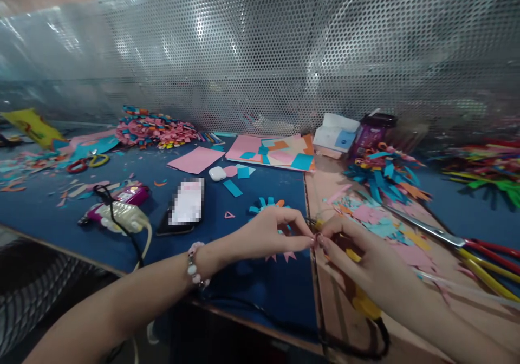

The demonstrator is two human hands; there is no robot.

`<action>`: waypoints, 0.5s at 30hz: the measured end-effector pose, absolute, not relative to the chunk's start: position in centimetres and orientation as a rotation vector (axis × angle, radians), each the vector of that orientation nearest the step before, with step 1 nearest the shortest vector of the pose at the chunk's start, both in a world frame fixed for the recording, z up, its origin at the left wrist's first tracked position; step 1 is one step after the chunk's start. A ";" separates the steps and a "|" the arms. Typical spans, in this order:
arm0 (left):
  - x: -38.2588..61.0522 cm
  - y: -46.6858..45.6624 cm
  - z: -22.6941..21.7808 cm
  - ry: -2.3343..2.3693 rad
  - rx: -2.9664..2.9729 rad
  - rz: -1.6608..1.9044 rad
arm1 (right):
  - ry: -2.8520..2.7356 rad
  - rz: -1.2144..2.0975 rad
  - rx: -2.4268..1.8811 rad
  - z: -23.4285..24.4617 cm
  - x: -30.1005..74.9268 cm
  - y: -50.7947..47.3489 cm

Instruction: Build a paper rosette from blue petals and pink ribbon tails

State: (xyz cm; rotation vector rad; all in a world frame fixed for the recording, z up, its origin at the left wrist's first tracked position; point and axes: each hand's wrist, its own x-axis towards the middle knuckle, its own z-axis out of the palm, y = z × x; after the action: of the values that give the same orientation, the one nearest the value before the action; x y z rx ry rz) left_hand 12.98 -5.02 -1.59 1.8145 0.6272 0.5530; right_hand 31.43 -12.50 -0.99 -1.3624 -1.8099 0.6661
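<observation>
My left hand (270,234) comes in from the left, a beaded bracelet (195,266) on its wrist. Its thumb and index fingertips are pinched together. My right hand (361,245) meets it there, also pinching; whatever small piece lies between the fingertips is too tiny to make out. Under my right hand lies a yellow-handled corded tool (368,305), partly hidden, its black cord running toward the table's front edge. Behind my left hand, a cluster of blue, orange and pink paper strips (264,206) rests on the blue table, partly covered.
A phone (187,207), a white earbud case (217,174) and a pink paper triangle (229,215) lie to the left. Large scissors (439,231) and paper scraps (377,220) are on the right. Paper sheets (268,153) lie behind, before a perforated metal panel (244,55).
</observation>
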 end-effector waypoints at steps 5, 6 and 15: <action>13.1 -5.1 -1.6 0.615 1.808 0.537 | -1.800 0.660 -1.355 -0.9 31.2 -12.4; 13.1 -5.2 -1.5 0.621 1.810 0.529 | -1.793 0.660 -1.358 -0.9 31.2 -12.4; 12.9 -5.1 -1.4 0.616 1.822 0.516 | -1.831 0.597 -1.347 -1.0 31.0 -12.4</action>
State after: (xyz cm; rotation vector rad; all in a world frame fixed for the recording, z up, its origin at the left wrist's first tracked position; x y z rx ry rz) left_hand 12.93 -5.11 -1.39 1.8223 0.6165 0.5162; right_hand 31.04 -12.43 -0.98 -1.3467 -1.8314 0.5973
